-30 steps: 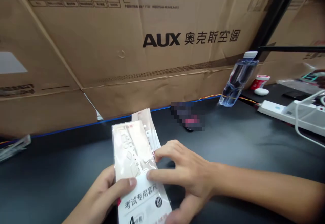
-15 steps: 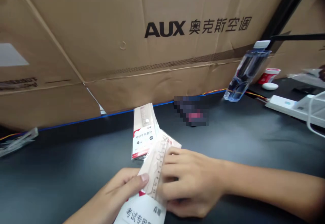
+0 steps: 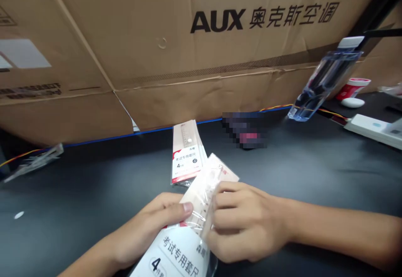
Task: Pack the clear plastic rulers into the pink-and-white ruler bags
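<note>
Both my hands hold a plastic-wrapped ruler set [image 3: 191, 239] low in the middle of the view, its white label facing up and toward me. My left hand [image 3: 147, 222] pinches the packet with the thumb on top. My right hand [image 3: 248, 222] wraps its fingers around the wooden-coloured rulers inside the plastic. A second wrapped ruler set [image 3: 186, 153] lies on the dark desk [image 3: 94, 193] just beyond my hands, and its red-and-white label reads "4". The held packet's far corner nearly reaches it.
A large cardboard AUX box [image 3: 157, 46] stands along the desk's back edge. To the right are a tilted water bottle [image 3: 326, 82], a red-and-white cup [image 3: 353, 88] and a white power strip [image 3: 375, 130]. A pixelated object [image 3: 245, 130] sits behind the packets.
The view has shifted, so the scene sits higher and further right. The held packet has turned, with its label end now lower, and my hands have drawn it toward me.
</note>
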`<control>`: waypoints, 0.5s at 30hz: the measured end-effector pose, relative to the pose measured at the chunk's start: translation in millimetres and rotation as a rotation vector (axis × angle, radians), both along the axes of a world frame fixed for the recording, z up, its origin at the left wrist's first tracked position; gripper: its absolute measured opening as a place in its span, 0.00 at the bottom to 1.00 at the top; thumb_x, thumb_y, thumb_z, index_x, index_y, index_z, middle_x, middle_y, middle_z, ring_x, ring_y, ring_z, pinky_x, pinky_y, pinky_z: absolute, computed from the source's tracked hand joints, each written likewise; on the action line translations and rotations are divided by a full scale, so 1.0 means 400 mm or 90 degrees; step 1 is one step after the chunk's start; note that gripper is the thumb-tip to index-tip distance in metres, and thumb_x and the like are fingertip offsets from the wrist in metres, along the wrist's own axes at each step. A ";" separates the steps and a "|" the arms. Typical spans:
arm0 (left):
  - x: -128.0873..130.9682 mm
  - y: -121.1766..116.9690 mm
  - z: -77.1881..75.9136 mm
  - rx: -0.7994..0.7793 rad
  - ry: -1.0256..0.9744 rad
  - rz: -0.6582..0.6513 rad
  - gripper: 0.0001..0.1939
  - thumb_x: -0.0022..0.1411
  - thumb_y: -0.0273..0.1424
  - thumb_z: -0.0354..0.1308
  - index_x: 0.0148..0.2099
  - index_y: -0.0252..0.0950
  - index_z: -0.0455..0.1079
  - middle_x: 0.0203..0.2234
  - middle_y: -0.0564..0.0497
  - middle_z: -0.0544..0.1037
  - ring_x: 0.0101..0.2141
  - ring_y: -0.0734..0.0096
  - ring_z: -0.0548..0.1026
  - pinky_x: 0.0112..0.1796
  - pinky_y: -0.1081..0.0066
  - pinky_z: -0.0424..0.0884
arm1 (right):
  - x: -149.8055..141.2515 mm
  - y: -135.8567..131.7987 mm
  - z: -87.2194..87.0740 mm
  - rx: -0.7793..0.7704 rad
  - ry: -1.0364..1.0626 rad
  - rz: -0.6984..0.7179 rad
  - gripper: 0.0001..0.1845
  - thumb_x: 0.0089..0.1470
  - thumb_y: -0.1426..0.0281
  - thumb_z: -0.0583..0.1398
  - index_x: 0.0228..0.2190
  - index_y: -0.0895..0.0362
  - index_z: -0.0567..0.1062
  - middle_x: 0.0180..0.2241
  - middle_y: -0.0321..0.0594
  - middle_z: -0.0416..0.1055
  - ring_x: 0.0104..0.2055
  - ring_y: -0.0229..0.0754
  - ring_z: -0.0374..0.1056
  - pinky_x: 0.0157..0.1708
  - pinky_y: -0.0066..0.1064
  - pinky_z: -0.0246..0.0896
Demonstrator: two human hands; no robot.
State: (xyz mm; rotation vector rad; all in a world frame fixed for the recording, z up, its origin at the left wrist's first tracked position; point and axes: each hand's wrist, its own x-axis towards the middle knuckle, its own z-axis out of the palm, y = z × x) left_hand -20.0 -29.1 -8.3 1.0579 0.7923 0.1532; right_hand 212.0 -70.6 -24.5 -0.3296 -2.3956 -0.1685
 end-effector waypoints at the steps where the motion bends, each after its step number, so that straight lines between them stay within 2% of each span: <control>1: -0.002 0.000 -0.004 -0.006 -0.002 0.003 0.20 0.61 0.45 0.62 0.33 0.30 0.75 0.20 0.52 0.68 0.22 0.77 0.61 0.25 0.74 0.54 | -0.003 -0.003 0.002 0.004 0.008 0.003 0.03 0.53 0.74 0.64 0.28 0.55 0.77 0.22 0.33 0.62 0.24 0.38 0.53 0.26 0.34 0.50; 6: -0.013 0.000 -0.017 -0.055 -0.039 0.017 0.18 0.60 0.42 0.64 0.32 0.29 0.76 0.18 0.52 0.68 0.19 0.80 0.60 0.23 0.76 0.54 | -0.014 -0.013 0.004 0.026 0.038 -0.003 0.06 0.52 0.74 0.65 0.24 0.56 0.76 0.19 0.32 0.60 0.22 0.37 0.53 0.25 0.33 0.56; 11: 0.000 0.007 0.005 -0.108 -0.052 0.127 0.15 0.57 0.39 0.67 0.34 0.30 0.78 0.24 0.45 0.79 0.23 0.71 0.75 0.26 0.76 0.68 | -0.002 -0.017 0.006 0.019 0.121 -0.043 0.12 0.54 0.75 0.64 0.21 0.52 0.71 0.20 0.31 0.65 0.22 0.35 0.58 0.28 0.32 0.60; 13: 0.007 0.006 0.016 -0.122 -0.060 0.158 0.14 0.55 0.38 0.69 0.33 0.30 0.78 0.23 0.46 0.79 0.22 0.71 0.76 0.24 0.77 0.69 | 0.004 -0.018 0.018 0.025 0.118 -0.063 0.10 0.53 0.77 0.63 0.23 0.53 0.72 0.19 0.32 0.65 0.22 0.35 0.58 0.27 0.33 0.59; 15: 0.011 0.002 0.023 -0.101 -0.063 0.183 0.14 0.52 0.38 0.71 0.30 0.30 0.78 0.19 0.48 0.78 0.19 0.72 0.74 0.21 0.78 0.68 | 0.005 -0.018 0.033 0.031 0.101 -0.044 0.06 0.52 0.75 0.63 0.25 0.56 0.74 0.20 0.34 0.66 0.22 0.36 0.58 0.24 0.35 0.56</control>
